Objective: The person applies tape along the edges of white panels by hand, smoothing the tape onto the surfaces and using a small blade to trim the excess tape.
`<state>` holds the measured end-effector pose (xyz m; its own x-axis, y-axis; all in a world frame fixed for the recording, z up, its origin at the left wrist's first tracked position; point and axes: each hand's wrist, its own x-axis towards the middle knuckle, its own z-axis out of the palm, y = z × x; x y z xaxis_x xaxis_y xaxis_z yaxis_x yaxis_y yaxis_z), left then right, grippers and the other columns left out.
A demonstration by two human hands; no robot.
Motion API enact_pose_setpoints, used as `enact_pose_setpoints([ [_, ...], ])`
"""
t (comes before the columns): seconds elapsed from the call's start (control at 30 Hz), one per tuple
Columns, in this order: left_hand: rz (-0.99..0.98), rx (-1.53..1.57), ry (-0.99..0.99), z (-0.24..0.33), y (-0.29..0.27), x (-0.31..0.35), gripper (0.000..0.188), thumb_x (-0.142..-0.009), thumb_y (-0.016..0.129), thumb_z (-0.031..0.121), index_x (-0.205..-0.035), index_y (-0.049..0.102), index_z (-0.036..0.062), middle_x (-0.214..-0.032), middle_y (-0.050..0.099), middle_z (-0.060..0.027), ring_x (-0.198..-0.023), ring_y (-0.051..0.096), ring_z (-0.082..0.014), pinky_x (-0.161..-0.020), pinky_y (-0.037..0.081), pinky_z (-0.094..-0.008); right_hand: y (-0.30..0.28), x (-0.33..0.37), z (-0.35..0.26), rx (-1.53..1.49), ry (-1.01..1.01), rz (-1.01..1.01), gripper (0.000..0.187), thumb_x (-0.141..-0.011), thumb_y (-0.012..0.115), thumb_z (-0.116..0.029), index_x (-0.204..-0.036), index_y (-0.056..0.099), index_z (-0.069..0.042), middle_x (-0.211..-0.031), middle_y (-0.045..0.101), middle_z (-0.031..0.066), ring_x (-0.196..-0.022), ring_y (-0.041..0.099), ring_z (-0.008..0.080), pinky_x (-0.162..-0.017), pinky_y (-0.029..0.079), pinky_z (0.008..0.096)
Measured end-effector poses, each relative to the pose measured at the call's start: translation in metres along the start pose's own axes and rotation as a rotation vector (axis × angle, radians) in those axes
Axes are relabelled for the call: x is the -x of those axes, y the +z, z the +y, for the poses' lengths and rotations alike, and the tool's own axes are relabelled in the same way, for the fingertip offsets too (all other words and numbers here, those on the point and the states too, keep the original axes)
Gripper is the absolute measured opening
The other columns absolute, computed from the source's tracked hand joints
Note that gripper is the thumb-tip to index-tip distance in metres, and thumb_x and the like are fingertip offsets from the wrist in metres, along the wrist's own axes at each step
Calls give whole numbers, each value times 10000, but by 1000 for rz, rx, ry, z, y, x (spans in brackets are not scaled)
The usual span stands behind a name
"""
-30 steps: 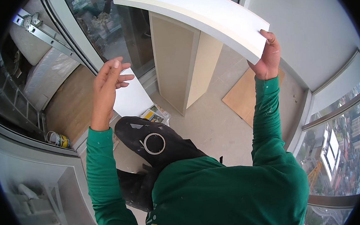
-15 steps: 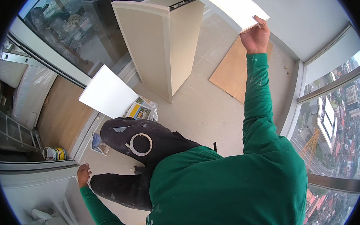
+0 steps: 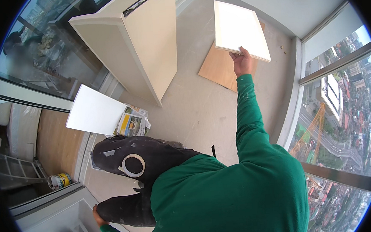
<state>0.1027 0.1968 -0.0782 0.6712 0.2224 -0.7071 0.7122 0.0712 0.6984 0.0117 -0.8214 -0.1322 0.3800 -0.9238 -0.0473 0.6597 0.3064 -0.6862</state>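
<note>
My right hand (image 3: pixel 242 63) grips the near edge of a white panel (image 3: pixel 240 29), thumb on its upper face and fingers beneath. The panel is held out over a light brown wooden board (image 3: pixel 218 69) on the floor. Low on the left, my left hand (image 3: pixel 100 216) lies against the side of my bent knee in dark trousers (image 3: pixel 125 210); it holds nothing, and its fingers are partly hidden by the leg. A ring-shaped roll of pale tape (image 3: pixel 143 165) rests on my other thigh.
Tall cream panels (image 3: pixel 151 50) stand at an angle beside the glass. Another white panel (image 3: pixel 96 111) leans next to printed packages (image 3: pixel 131 121). A paint bucket (image 3: pixel 60 181) stands beyond the door frame at left. Windows (image 3: pixel 337 102) line the right side.
The white panel in my right hand has come lower and left, over the wooden board, and shows more of its face. My left hand has moved down onto my knee. The view has shifted.
</note>
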Motion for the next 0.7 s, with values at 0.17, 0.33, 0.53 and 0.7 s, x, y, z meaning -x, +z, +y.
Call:
enact_pose_setpoints([
  [0.17,68,14,16,-3,5,25,430,-992,616,479,-977,762,74,-978,804,-102,-876,776,-314,-837,646,-467,-81,-5,53,-35,106,191,324,-1028,668,-132,-1310,554,-19,-1284,602,144,-1132,655,347,-976,612,506],
  [0.33,112,-6,-22,-4,-5,45,428,-958,590,463,-977,759,69,-990,803,-94,-902,767,-316,-842,635,-462,-127,2,94,-61,162,340,329,-1038,656,-122,-1323,542,-4,-1293,590,154,-1131,647,362,-989,610,528],
  [0.53,135,4,10,-9,-3,73,448,-949,589,464,-996,762,53,-1019,804,-97,-919,766,-308,-867,630,-441,-164,13,126,-72,214,395,341,-1044,665,-132,-1333,540,-1,-1306,579,148,-1173,629,365,-1050,595,555],
  [0.7,213,-38,37,-4,-8,90,451,-958,589,449,-1024,768,40,-1041,806,-108,-941,769,-301,-876,629,-428,-180,27,153,-102,291,378,325,-1053,668,-143,-1326,551,-12,-1354,568,145,-1221,616,357,-1102,577,567],
])
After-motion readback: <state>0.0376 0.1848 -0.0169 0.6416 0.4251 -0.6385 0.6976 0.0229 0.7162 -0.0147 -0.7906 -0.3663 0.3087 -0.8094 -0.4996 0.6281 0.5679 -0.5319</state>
